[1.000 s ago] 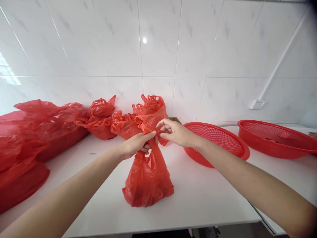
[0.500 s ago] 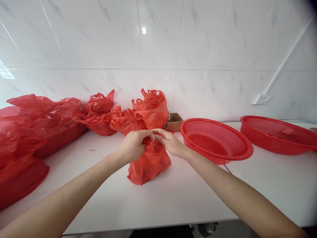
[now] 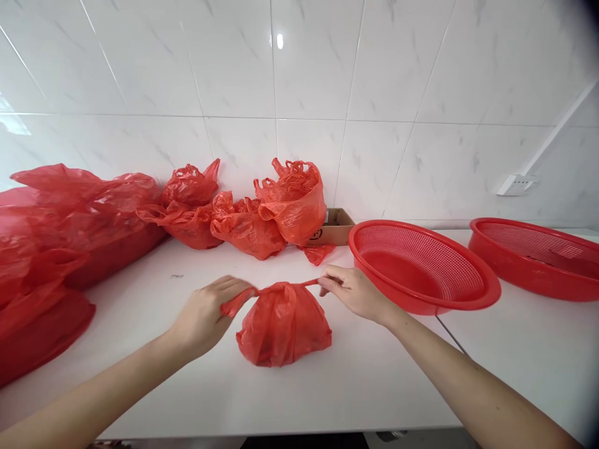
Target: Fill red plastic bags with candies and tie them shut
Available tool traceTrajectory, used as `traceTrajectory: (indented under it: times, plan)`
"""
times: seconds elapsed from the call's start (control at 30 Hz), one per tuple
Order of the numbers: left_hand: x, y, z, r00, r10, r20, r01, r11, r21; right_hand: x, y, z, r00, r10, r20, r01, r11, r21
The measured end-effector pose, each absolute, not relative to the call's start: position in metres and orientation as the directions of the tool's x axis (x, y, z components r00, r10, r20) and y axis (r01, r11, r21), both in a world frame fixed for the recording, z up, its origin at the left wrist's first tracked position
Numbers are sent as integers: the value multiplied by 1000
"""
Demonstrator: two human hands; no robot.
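A small filled red plastic bag (image 3: 282,327) sits on the white counter (image 3: 327,386) in front of me. My left hand (image 3: 206,315) is closed on the bag's left handle strip. My right hand (image 3: 353,292) pinches the right handle strip. The two strips are stretched taut sideways over the top of the bag, which is bunched closed.
Several more red plastic bags (image 3: 262,215) lie along the tiled wall, with larger ones (image 3: 56,249) at the far left. A small cardboard box (image 3: 333,227) stands behind them. Two red mesh baskets (image 3: 423,265) (image 3: 538,255) rest on the counter to the right.
The bag was held up by its handles, then lowered onto the counter. My hands, close together above it before, have moved apart and pulled the handle strips outward.
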State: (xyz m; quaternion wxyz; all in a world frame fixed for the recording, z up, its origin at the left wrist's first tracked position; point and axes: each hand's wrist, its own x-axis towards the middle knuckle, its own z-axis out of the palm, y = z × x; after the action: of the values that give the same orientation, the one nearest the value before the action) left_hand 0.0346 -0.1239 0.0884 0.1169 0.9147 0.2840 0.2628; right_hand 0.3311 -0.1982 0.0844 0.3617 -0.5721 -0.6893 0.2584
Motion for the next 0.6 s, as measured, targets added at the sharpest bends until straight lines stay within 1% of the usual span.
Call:
traceTrajectory:
  times: [0.1,0.17,0.27,0.3,0.37,0.43,0.5,0.53,0.6]
  plan:
    - [12,-129,69,671,666,327,520,-736,433,346,-194,53,9,988,155,596,120,-794]
    - [16,-132,64,627,723,289,541,-671,507,344,-186,38,88,980,179,561,100,-822]
    - [47,-127,62,481,824,299,554,-550,625,324,-174,30,211,949,234,535,88,-840]
    - [59,-124,60,431,851,299,555,-512,656,314,-171,29,237,941,241,553,73,-830]
    - [83,-114,51,366,885,287,559,-455,693,295,-167,26,261,935,241,638,21,-770]
    - [99,-106,39,339,901,271,585,-428,689,280,-166,21,256,941,223,738,-42,-673]
    - [106,-100,28,337,904,263,618,-423,662,273,-165,15,227,952,206,809,-67,-584]
    - [106,-98,25,340,903,261,637,-425,643,274,-164,12,210,956,205,827,-62,-558]
    - [102,-96,21,367,895,254,672,-443,593,280,-163,8,193,956,223,836,-42,-547]
